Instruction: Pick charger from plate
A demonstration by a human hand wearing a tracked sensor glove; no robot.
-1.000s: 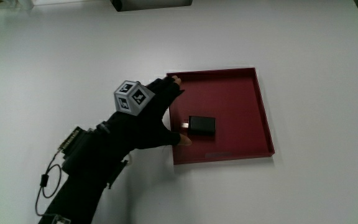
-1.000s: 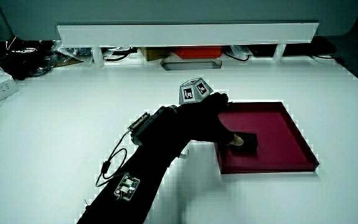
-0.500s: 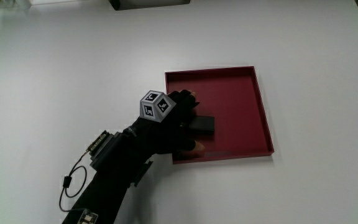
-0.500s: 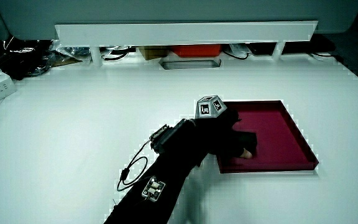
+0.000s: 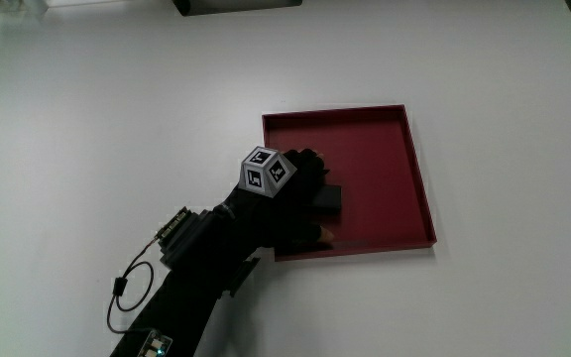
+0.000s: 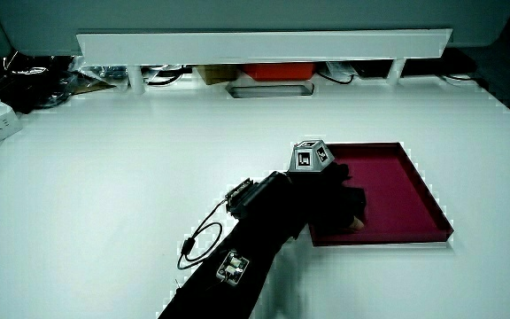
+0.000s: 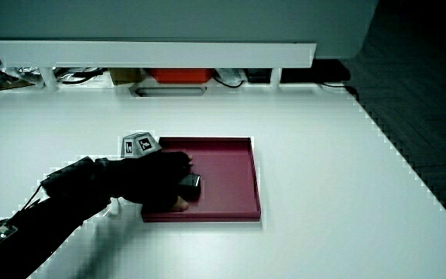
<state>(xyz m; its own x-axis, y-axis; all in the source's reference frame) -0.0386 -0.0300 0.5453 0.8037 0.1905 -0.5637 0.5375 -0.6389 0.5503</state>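
The hand [image 5: 290, 193] has closed its fingers around the charger [image 5: 327, 199], which appears to lie in the plate [image 5: 385, 149] on the worktop [image 5: 87, 119], so the lift remains.

Looks like lab or test bench setup, not home. Big plain white tabletop [image 6: 104, 177], nearly bare. Low white partition [image 6: 264, 44] runs along tabletop edge farthest from person; in both side views shelf gap under it is stuffed with cables, orange box [image 7: 178, 76], grey tray [image 6: 269, 89]. White power adapters and tangle of black wires [image 6: 25, 75] sit at one corner in a side view. Gloved hand [image 5: 290, 193] carries patterned tracking cube [image 5: 267, 171], wired board [image 5: 173, 229] strapped on forearm: motion-capture gear.
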